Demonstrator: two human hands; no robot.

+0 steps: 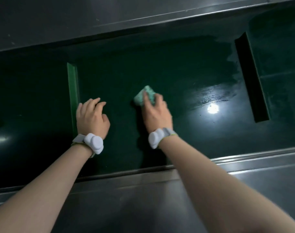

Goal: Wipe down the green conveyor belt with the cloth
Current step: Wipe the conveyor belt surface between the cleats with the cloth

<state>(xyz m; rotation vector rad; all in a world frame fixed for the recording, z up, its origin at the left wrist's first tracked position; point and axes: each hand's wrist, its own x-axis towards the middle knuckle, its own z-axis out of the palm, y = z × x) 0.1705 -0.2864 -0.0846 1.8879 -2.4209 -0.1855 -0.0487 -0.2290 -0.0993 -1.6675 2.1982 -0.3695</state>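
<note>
The dark green conveyor belt (160, 64) runs left to right across the view. My right hand (156, 113) presses a folded pale green cloth (144, 95) flat onto the belt near its middle, fingers spread over the cloth. My left hand (91, 116) rests on the belt beside an upright green cleat (73, 91), fingers loosely curled and holding nothing. To the right of the cloth the belt shines wet, with a bright lamp reflection (212, 108). Both wrists wear white bands.
A second raised cleat (251, 78) crosses the belt at the right. Grey metal side rails border the belt at the far side (109, 17) and the near side (244, 167). Another belt section lies left of the green cleat.
</note>
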